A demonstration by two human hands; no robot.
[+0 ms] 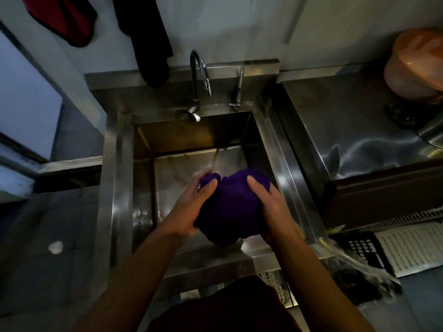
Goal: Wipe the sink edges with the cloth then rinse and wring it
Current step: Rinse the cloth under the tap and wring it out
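Head view: over the deep square stainless-steel sink [119, 178] I hold the bunched dark purple cloth [230, 207] between both hands, above the basin's near half and nearer its right wall. My left hand [191, 207] grips the cloth's left side with the thumb laid over the top, and my right hand [268, 207] grips its right side the same way. Behind the sink, a curved chrome tap [199, 75] stands on the back ledge, its spout pointing down toward the basin.
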